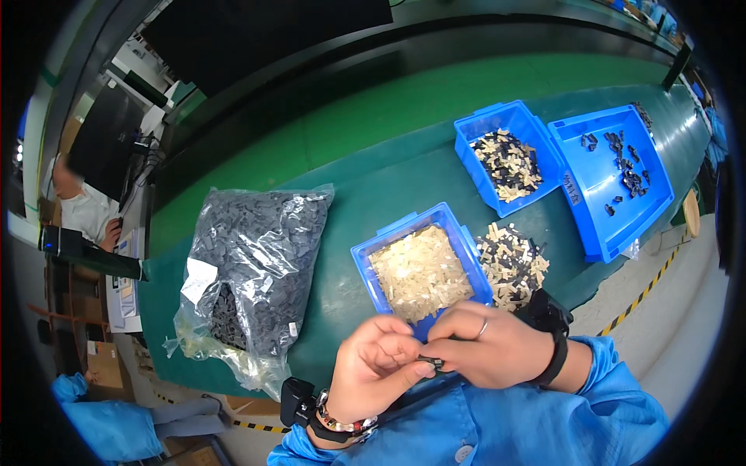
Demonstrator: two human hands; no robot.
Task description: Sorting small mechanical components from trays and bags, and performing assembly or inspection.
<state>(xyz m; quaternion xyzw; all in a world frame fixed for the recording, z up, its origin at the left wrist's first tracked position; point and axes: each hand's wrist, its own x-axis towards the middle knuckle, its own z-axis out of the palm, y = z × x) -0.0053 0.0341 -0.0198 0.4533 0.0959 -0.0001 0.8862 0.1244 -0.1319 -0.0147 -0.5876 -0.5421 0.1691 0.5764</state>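
Observation:
My left hand [374,365] and my right hand [491,346] meet at the table's near edge, fingertips pinched together on a small dark plastic part [432,363]. Most of the part is covered by my fingers, so its exact kind does not show. Just beyond my hands stands a blue bin [359,260] filled with small cream-coloured pieces [420,272]. Right of that bin lies a loose pile of mixed cream and black pieces [513,268], close to my right hand.
A clear plastic bag of dark grey pieces [264,248] lies to the left. Farther right stand a blue bin of mixed pieces [509,167] and a wide blue tray with black parts [598,210]. One person sits at far left [89,206]; another, in blue, is at lower left [109,423].

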